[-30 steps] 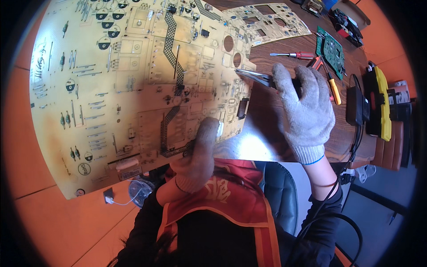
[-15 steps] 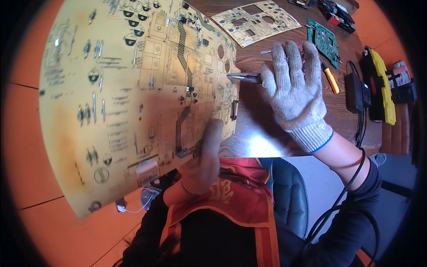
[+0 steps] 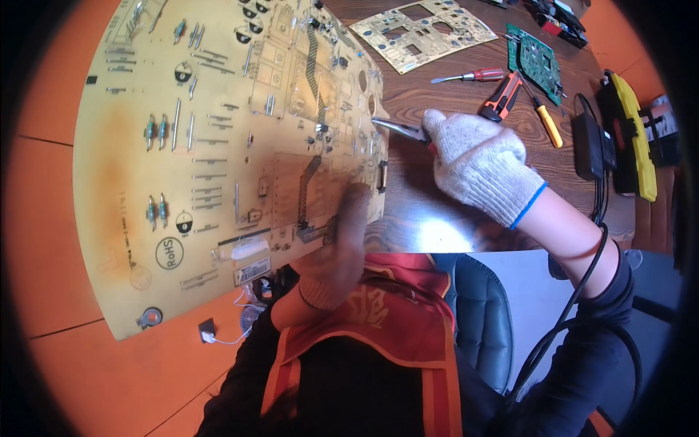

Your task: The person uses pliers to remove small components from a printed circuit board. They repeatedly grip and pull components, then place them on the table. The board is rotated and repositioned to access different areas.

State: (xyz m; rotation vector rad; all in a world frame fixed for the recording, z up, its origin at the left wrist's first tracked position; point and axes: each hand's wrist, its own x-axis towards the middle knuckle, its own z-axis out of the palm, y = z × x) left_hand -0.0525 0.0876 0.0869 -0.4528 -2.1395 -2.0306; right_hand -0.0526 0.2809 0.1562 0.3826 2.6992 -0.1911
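Observation:
A large yellowish circuit board [image 3: 247, 131], with wire links and small components on its face, is tilted up at the left. My left hand [image 3: 335, 251], in a knitted glove, grips its near right edge with the thumb lying over the face; the other fingers are hidden. In a pale glove with a blue cuff, my right hand [image 3: 477, 164] is closed round needle-nose pliers [image 3: 399, 129]. Their jaws point left at the board's right edge; whether they touch it I cannot tell. The handles are mostly covered by the glove.
On the wooden table [image 3: 415, 182] lie another yellowish board [image 3: 422, 36], a green circuit board [image 3: 535, 62], a red-handled screwdriver [image 3: 484, 75], an orange-black cutter [image 3: 501, 98] and a yellow-handled tool [image 3: 548, 127]. A black power adapter [image 3: 588, 142] and yellow-black case [image 3: 630, 135] stand right.
My right fingers, stretched out earlier, have curled round the pliers, uncovering the screwdriver and cutter. The large board has shifted and tilted slightly, while my left hand keeps its hold.

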